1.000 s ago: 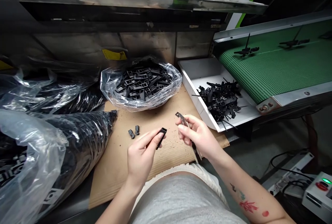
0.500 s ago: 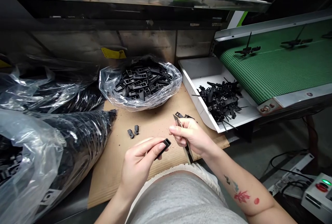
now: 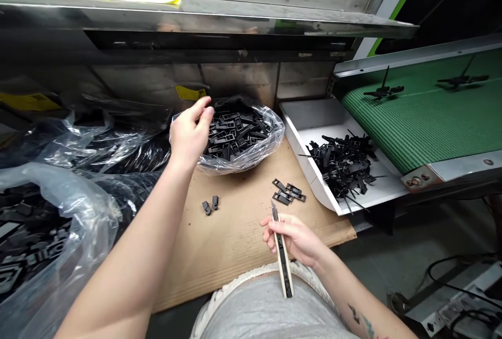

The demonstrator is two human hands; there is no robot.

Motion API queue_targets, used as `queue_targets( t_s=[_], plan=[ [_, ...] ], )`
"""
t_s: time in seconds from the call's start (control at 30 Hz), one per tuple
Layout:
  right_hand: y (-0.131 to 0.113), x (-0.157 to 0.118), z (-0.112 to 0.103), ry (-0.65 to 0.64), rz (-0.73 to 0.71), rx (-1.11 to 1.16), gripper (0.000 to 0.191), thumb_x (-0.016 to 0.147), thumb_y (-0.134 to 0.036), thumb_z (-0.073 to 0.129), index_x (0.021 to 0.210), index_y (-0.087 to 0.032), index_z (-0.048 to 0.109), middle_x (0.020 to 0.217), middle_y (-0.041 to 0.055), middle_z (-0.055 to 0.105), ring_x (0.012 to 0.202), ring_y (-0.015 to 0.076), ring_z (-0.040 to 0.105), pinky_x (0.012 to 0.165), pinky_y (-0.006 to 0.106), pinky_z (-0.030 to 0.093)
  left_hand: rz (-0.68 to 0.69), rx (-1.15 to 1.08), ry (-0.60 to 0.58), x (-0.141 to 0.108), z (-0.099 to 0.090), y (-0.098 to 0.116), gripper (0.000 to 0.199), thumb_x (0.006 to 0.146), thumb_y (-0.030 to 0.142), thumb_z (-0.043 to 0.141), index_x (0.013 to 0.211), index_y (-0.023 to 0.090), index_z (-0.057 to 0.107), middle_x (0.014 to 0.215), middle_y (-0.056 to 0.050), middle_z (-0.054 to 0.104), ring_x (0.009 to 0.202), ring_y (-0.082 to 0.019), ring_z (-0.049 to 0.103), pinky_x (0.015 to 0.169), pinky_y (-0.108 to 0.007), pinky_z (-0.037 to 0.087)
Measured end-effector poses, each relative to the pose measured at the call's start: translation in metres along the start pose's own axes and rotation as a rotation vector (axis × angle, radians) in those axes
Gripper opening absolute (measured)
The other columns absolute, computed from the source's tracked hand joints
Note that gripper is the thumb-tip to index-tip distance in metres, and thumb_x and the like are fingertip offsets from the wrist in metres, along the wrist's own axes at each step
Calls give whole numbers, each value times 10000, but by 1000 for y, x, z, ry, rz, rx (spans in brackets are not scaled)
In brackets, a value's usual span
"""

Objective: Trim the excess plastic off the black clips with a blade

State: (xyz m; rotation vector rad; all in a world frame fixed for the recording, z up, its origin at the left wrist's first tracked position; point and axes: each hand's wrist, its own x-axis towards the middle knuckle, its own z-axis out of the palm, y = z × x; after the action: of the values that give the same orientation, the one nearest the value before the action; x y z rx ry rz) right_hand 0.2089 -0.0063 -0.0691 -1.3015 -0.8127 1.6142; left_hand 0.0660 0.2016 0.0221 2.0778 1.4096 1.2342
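Note:
My left hand (image 3: pixel 191 132) is over the left side of a clear plastic bag (image 3: pixel 270 146) full of black plastic parts (image 3: pixel 239 132). Its thumb and index finger stand slightly apart, and I see nothing between them. In my right hand (image 3: pixel 292 234) lies a utility knife (image 3: pixel 283 263), blade out and tip pointing away from me. Just beyond that blade several small black rectangular parts (image 3: pixel 288 192) rest on the cardboard (image 3: pixel 235 234). Two little black pieces (image 3: pixel 210 204) sit farther left on the same cardboard.
At the right, a white tray (image 3: pixel 314 184) holds a pile of spiky black parts (image 3: pixel 347 164) below a green conveyor belt (image 3: pixel 431 119). More black parts (image 3: pixel 383 90) ride on the belt. Filled plastic bags (image 3: pixel 90 198) crowd the left, and a metal shelf (image 3: pixel 235 20) overhangs the back.
My left hand has moved forward and left to the open bag, and the black part it held is no longer visible. The knife has come down nearer my lap.

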Motion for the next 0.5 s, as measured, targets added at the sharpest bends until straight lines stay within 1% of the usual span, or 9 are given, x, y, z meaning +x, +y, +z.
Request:
queue_targets(
  t_s=[0.03,0.1,0.13,0.2,0.27,0.3,0.37,0.43,0.5],
  plan=[
    [2,0,-4,42,-6,-64,358,765,-451,492,906,-129,557,607,22,580,469,111,521,463,248,420,19,48,-13,7,2,-3,445,813,363,490,1229,206,498,1125,-69,616,1018,-226,565,916,-360,402],
    [5,1,-16,172,-25,-214,329,813,-410,435,965,-144,554,647,26,598,509,130,546,486,254,427,49,65,-37,1,4,-7,463,785,347,533,1222,196,501,1234,-74,548,1157,-236,470,1004,-361,317],
    [7,2,-25,255,-33,-300,298,828,-375,431,973,-149,560,702,40,613,581,148,574,531,265,441,56,50,-38,-12,4,-7,425,782,346,536,1179,196,538,1255,-69,529,1189,-229,437,1027,-350,286],
    [12,9,-41,415,-27,-479,225,840,-297,460,959,-151,583,870,79,626,807,193,592,684,298,456,41,4,-31,-48,3,-8,325,794,359,512,1048,186,618,1242,-68,528,1186,-218,433,1036,-338,275],
    [20,20,-52,516,12,-644,190,851,-253,495,979,-147,586,1025,94,594,969,217,548,814,351,433,3,-66,-83,-88,1,-9,275,797,359,503,923,172,661,1100,-70,612,1067,-203,530,985,-324,350],
    [24,27,-54,538,38,-715,196,858,-251,507,1009,-148,577,1071,91,575,992,217,538,840,379,429,-24,-103,-135,-106,0,-10,266,791,361,509,875,169,672,1012,-68,650,987,-199,576,930,-315,405],
    [32,41,-54,547,84,-829,235,869,-267,517,1073,-154,545,1120,77,548,985,206,545,839,412,445,-99,-168,-255,-135,-2,-12,255,776,360,523,815,165,683,856,-59,687,800,-187,634,738,-283,503],
    [37,53,-49,533,112,-908,261,875,-277,513,1107,-158,525,1138,73,537,975,201,553,823,413,462,-181,-214,-336,-152,-2,-13,246,762,351,533,773,162,690,762,-55,692,683,-180,640,606,-263,514],
    [39,62,-43,512,122,-949,268,875,-274,513,1115,-157,521,1142,76,535,977,204,553,818,409,468,-255,-257,-397,-161,0,-14,231,747,340,544,732,167,697,732,-52,696,630,-175,637,576,-260,513]
  ],
)
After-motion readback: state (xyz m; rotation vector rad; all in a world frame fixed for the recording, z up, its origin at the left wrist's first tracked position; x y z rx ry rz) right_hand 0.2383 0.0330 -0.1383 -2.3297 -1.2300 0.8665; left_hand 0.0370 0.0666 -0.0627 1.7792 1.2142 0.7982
